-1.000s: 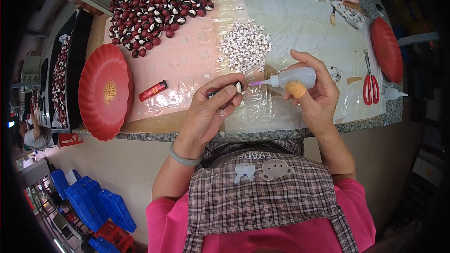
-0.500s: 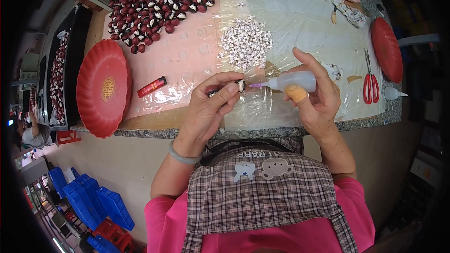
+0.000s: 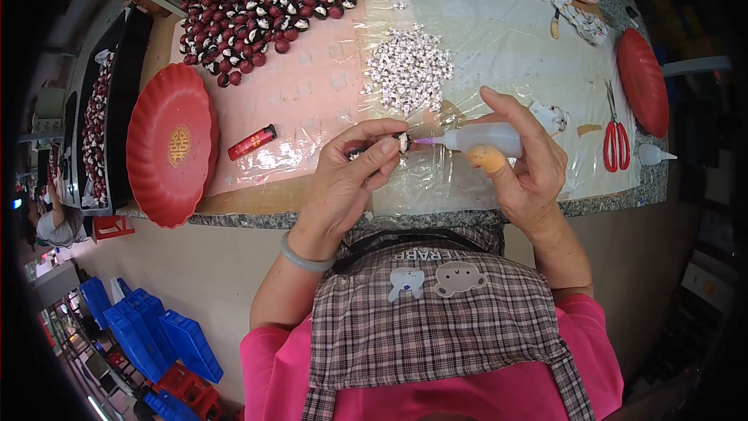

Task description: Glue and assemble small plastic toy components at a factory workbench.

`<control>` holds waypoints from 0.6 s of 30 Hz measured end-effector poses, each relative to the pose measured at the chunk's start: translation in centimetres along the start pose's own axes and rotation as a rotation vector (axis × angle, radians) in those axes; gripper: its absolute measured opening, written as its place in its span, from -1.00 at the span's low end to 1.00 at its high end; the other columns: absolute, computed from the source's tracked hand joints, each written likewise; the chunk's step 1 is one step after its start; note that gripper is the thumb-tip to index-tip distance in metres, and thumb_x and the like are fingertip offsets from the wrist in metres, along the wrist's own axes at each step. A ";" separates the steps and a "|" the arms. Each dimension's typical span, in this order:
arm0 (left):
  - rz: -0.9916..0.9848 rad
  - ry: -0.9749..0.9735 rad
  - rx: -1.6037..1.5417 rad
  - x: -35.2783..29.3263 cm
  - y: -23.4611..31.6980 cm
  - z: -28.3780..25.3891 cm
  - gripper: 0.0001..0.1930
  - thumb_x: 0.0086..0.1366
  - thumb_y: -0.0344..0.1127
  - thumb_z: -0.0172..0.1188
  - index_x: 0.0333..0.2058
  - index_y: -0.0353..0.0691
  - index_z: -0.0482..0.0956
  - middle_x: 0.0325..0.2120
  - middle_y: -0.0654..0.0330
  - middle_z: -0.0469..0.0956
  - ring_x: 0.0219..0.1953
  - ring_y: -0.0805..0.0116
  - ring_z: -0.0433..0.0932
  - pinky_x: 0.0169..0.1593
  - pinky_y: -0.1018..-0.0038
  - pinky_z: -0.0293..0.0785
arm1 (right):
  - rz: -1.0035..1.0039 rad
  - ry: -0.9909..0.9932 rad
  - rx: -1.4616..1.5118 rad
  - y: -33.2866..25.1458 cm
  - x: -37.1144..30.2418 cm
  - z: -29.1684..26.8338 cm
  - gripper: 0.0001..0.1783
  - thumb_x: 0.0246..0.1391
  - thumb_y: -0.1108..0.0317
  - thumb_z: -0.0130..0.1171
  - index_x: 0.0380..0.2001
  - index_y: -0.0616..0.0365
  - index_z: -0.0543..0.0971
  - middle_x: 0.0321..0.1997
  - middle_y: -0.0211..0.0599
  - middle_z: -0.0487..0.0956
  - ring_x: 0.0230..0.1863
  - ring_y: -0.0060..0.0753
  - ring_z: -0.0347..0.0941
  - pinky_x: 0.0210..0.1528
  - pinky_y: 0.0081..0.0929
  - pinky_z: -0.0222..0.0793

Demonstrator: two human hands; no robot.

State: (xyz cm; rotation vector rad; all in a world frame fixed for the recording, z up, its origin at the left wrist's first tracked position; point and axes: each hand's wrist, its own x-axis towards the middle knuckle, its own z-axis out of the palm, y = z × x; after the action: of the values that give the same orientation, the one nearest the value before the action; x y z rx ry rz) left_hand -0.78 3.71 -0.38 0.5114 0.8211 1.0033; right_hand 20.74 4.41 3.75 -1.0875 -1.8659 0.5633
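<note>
My left hand (image 3: 331, 187) pinches a small round piece in black and white (image 3: 403, 143) between thumb and fingertips. A second, dark red round piece (image 3: 355, 148) sits tucked in the same hand. My right hand (image 3: 530, 175) grips a translucent squeeze bottle (image 3: 491, 139) on its side, its purple nozzle (image 3: 425, 141) pointing left and meeting or nearly meeting the pinched piece. An orange-tan cover wraps the right thumb tip. Beyond the hands lies a heap of tiny white pieces (image 3: 409, 70). At the far left spreads a large pile of red, black and white round pieces (image 3: 261, 19).
A red scalloped dish (image 3: 160, 183) and a red lighter (image 3: 252, 142) lie left. On the right are red-handled scissors (image 3: 616, 146), a small white-tipped bottle (image 3: 653, 155) and another red dish (image 3: 643, 82). Plastic sheeting covers the table, which has a granite front edge (image 3: 615, 204).
The squeeze bottle has shifted slightly left and down with my right hand, and its index finger has moved a little left. My left hand is almost still.
</note>
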 end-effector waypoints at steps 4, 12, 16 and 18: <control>-0.007 -0.017 0.016 0.0 0.2 0.0 -0.74 0.26 -0.43 0.20 -0.09 -0.35 0.53 -0.45 0.32 0.48 -0.46 0.64 0.34 -0.50 0.77 0.13 | -0.106 0.043 -0.036 0.1 0.2 0.1 -0.47 -0.10 0.42 0.32 0.01 0.29 0.48 -0.22 -0.09 0.60 -0.30 -0.27 0.59 -0.31 -0.48 0.49; 0.018 -0.032 -0.040 0.0 0.4 -0.4 -0.78 0.24 -0.52 0.15 -0.12 -0.34 0.51 -0.36 0.20 0.55 -0.40 0.56 0.47 -0.53 0.75 0.17 | 0.360 0.006 0.539 1.7 0.0 -1.8 -0.62 0.01 0.51 0.25 -0.09 0.27 0.43 -0.17 -0.15 0.53 -0.36 -0.44 0.53 -0.41 -0.63 0.44; 0.033 -0.025 -0.032 -0.2 0.6 -0.5 -0.82 0.25 -0.52 0.12 -0.15 -0.32 0.50 -0.27 0.07 0.57 -0.40 0.54 0.48 -0.53 0.74 0.19 | 0.526 0.043 0.756 3.4 1.2 -1.8 -0.59 -0.02 0.53 0.24 -0.08 0.23 0.38 -0.15 -0.20 0.48 -0.33 -0.44 0.52 -0.38 -0.62 0.44; 0.023 -0.013 -0.070 -0.4 0.8 -0.6 -0.85 0.29 -0.46 0.08 -0.16 -0.30 0.48 -0.25 0.02 0.57 -0.41 0.53 0.48 -0.52 0.73 0.21 | 0.597 -0.007 0.768 4.4 1.7 -1.7 -0.61 -0.02 0.51 0.25 -0.11 0.24 0.38 -0.21 -0.28 0.48 -0.29 -0.45 0.51 -0.32 -0.59 0.44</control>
State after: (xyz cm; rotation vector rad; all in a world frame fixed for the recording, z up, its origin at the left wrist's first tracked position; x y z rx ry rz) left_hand -1.77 3.77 -0.04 0.4682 0.7678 1.0451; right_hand 23.85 8.07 2.21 -1.0717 -1.1119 1.4746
